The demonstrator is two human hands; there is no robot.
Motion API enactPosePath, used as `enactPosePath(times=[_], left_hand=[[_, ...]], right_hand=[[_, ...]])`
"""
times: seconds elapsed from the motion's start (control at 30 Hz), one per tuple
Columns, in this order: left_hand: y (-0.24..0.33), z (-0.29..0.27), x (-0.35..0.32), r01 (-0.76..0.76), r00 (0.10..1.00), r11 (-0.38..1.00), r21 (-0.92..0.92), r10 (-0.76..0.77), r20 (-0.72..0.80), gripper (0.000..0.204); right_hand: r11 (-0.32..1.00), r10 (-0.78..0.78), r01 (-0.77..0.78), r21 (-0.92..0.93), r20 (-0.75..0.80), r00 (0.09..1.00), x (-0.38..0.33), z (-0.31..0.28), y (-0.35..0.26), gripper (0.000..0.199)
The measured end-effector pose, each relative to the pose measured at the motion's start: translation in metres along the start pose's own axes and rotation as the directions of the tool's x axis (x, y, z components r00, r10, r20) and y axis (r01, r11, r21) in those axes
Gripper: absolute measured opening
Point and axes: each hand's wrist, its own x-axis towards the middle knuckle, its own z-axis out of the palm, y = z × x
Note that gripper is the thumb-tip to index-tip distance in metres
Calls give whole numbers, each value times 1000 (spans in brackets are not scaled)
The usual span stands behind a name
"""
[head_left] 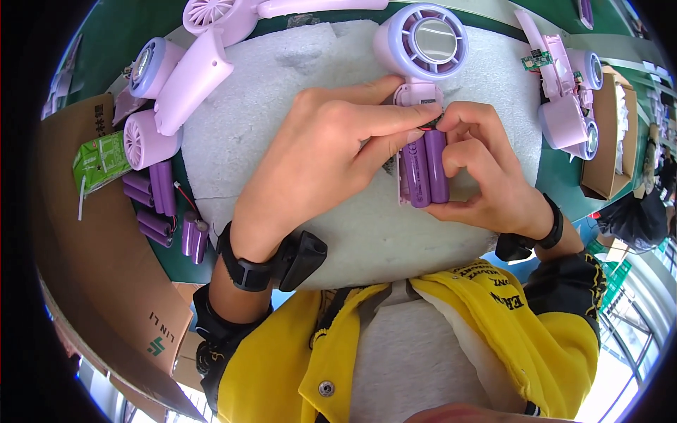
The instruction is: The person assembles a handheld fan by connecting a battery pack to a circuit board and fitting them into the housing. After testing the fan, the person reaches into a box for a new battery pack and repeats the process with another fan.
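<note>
A pale purple handheld fan (386, 44) lies on the white foam sheet, its round head away from me and its handle opened toward me. Two purple cylindrical battery cells (438, 166) sit side by side in the open handle. My left hand (328, 137) reaches over the handle's upper part, thumb and forefinger closed in a pinch at the short dark and red battery wires (429, 126). Curled round the right side of the handle, my right hand (490, 166) steadies it, fingertips near the wires and thumb by the cells' lower end. The wire ends are hidden by my fingers.
White foam (282, 77) covers the green table. Several fan bodies (190, 84) and purple battery packs (163, 189) lie left, near a green drink carton (99, 158) and a cardboard box (92, 247). Opened fans with circuit boards (560, 77) and another cardboard box (599, 169) stand right.
</note>
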Motion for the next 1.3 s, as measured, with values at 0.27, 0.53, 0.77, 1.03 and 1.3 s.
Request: enactPosePath(times=[0.27,0.53,0.77,1.03,1.3], left_hand=[[-5,3,-2,23,1000,994,-106,-22,8,51],[0,0,1,192,978,957,-217,-169,118,60],[1,0,0,251,967,912,-325,-221,126,59],[7,-4,1,216,973,934,-284,-180,146,59],[5,0,4,291,957,877,-382,-264,123,57]], right_hand=[[992,96,-102,-75,-75,993,-9,8,-12,42],[979,112,-121,-165,-60,992,-15,9,-17,39],[993,102,-103,-58,-13,995,-1,-10,-14,36],[994,102,-105,-43,-58,993,-6,1,-12,43],[961,275,-273,40,-47,960,6,-8,-14,48]])
